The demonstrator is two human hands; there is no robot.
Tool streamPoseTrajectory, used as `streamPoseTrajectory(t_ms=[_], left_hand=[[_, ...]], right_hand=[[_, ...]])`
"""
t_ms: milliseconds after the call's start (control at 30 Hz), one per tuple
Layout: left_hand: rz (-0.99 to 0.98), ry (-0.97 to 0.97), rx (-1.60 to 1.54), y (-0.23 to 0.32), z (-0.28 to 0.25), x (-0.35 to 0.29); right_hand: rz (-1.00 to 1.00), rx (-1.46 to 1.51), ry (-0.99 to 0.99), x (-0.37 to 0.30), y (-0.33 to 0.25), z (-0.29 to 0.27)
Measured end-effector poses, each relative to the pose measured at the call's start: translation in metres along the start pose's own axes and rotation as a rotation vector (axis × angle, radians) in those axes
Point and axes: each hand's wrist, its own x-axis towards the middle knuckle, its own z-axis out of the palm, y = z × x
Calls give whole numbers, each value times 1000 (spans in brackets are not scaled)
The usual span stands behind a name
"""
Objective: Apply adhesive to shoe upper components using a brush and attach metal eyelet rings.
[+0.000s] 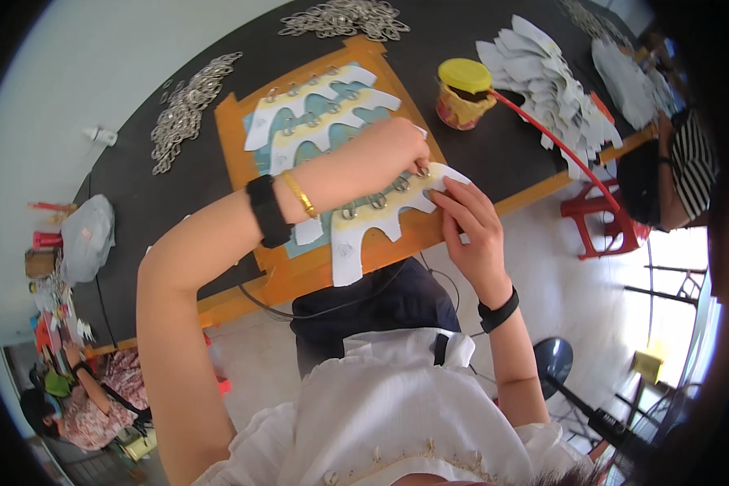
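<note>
A white scalloped strip [347, 257] lies across the near edge of the board, a yellowish band along it and several metal rings [378, 200] set on that band. My left hand [407, 146] comes over the strip from the left, its fingers curled down on a metal ring [424, 172] close to the strip's right end. At that same end, my right hand [471, 224] pinches the strip's edge between thumb and fingers. Farther back, more white scalloped strips [258, 130] with rings lie in rows on a blue-green sheet [326, 106]; my left forearm hides part of them.
An orange-taped board [235, 154] rests on the dark table [150, 235]. At the right stand a smeared pot [460, 113] with a yellow lid, a red stick [547, 134] and stacked white pieces [535, 73]. Ring piles [190, 109] lie left and back. Other people sit at both sides.
</note>
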Motion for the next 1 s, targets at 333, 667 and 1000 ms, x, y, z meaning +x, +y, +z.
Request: streamPoseTrajectory(t_ms=[333, 667, 1000], left_hand=[[151, 313, 201, 46, -23, -35], [752, 731, -1763, 278, -48, -138], [790, 656, -1496, 345, -30, -147]], right_hand=[[26, 172, 227, -34, -17, -13], [52, 519, -229, -106, -68, 30], [-138, 636, -427, -113, -117, 34]])
